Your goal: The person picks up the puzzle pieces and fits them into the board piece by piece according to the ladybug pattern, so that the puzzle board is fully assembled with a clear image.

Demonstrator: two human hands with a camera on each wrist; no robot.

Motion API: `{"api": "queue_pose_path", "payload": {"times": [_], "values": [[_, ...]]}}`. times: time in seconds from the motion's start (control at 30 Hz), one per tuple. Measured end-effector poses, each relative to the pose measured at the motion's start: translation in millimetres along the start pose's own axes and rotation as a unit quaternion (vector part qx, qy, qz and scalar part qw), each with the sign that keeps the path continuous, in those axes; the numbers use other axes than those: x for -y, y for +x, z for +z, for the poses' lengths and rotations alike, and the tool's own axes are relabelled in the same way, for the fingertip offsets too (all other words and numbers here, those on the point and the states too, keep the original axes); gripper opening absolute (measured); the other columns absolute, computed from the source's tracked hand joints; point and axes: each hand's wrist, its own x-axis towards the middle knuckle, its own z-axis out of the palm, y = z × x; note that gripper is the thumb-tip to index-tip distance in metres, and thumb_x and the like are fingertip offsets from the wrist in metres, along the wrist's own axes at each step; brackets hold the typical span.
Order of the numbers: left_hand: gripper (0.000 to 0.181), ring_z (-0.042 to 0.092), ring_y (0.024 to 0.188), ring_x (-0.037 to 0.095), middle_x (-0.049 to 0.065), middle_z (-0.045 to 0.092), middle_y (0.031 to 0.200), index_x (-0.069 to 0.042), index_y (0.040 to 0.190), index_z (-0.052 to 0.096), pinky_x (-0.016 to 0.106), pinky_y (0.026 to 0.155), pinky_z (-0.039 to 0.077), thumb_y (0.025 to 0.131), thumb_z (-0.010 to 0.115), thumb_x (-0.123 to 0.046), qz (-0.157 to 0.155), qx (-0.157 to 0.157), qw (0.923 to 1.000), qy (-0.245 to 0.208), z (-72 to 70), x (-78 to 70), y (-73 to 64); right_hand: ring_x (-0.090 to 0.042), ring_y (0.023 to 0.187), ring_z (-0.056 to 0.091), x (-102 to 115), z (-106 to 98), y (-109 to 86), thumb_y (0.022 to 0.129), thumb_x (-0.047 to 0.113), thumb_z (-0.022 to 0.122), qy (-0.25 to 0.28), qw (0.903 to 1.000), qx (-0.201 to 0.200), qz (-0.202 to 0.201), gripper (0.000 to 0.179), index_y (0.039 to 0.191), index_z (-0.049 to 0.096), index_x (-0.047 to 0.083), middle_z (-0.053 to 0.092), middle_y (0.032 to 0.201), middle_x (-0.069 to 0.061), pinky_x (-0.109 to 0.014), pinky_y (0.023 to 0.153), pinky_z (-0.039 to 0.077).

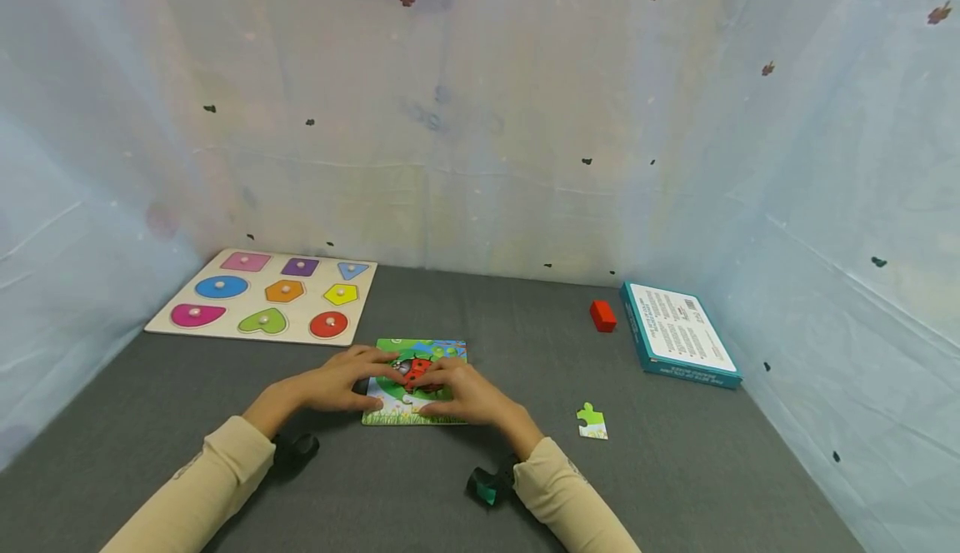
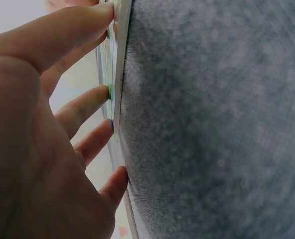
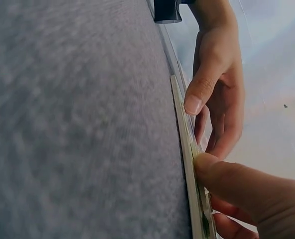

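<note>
A small ladybug jigsaw puzzle [image 1: 420, 349] in a flat tray lies on the grey table, with a red ladybug on green grass in its picture. My left hand [image 1: 347, 382] rests on its left side, fingers spread; in the left wrist view the fingertips [image 2: 103, 93] touch the puzzle's surface and edge. From the right, my right hand [image 1: 468, 395] reaches over the puzzle, its thumb and fingers apart. The right wrist view has the right thumb [image 3: 207, 164] pressing the puzzle near its front edge. Part of the picture is hidden under both hands.
One loose green-and-white jigsaw piece [image 1: 592, 421] lies to the right. Behind it are a red block [image 1: 603, 316] and a teal-edged box [image 1: 681, 328]. A wooden shape board [image 1: 258, 291] with knobbed pieces lies back left. Pale plastic sheeting [image 1: 480, 120] encloses the table.
</note>
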Motion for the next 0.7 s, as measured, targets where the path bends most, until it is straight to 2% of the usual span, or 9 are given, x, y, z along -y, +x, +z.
{"api": "queue_pose_path", "payload": {"times": [0.23,0.7], "values": [[0.042,0.035,0.124,0.042,0.018,0.042,0.14,-0.023,0.127,0.057,0.068,0.09,0.028,0.088,0.063,-0.035,0.03,-0.023,0.9992,0.011,-1.1,-2.5,-2.0,-0.016,0.102,0.055,5.3,0.4,2.8,0.084,0.024,0.07,-0.007,0.9999,0.012,0.002,0.038,0.118,0.064,0.007,0.059,0.114,-0.005,-0.019,0.086,0.044],[0.043,0.033,0.127,0.038,0.014,0.04,0.143,-0.023,0.127,0.055,0.066,0.094,0.026,0.089,0.06,-0.041,-0.008,-0.007,0.9999,0.002,0.5,-2.5,1.4,-0.016,0.1,0.055,9.0,2.5,4.9,0.083,0.022,0.07,-0.002,0.9999,0.009,0.006,0.038,0.118,0.063,0.006,0.059,0.11,-0.006,-0.016,0.086,0.043]]}}
